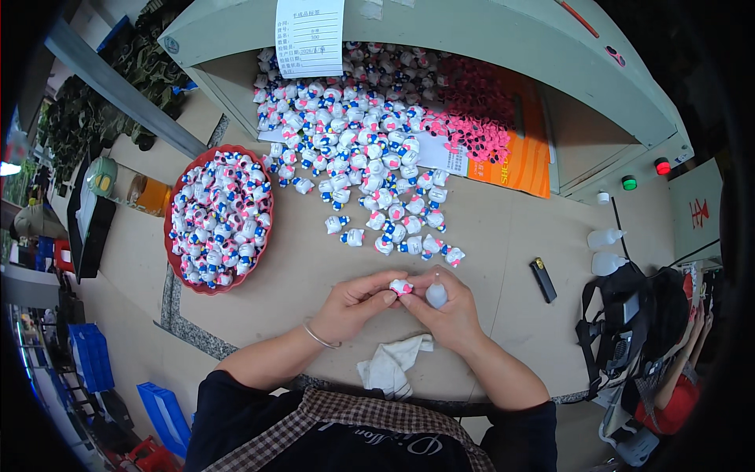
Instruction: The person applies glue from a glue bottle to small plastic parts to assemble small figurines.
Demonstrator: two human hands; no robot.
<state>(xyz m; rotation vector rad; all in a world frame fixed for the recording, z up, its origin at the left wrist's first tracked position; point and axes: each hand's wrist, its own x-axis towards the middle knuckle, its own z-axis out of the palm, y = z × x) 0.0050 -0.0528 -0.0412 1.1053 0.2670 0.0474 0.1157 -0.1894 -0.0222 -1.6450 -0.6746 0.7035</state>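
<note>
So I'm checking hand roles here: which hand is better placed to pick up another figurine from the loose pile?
Probably the left hand. It only pinches a small figurine, while the right hand is wrapped around a small squeeze bottle. The loose pile lies straight ahead.

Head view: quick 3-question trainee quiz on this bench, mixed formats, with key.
1. True or false: the red tray lies to the person's right.
2. Multiple choice: the left hand pinches a) a black lighter b) a small white figurine c) a cloth.
3. Fill in: the right hand holds a small squeeze ____ with its tip toward the figurine.

Key
1. False; it lies on the left, full of figurines.
2. b, the small white figurine.
3. bottle: the small squeeze bottle. The black lighter and white cloth lie untouched on the table.
</note>
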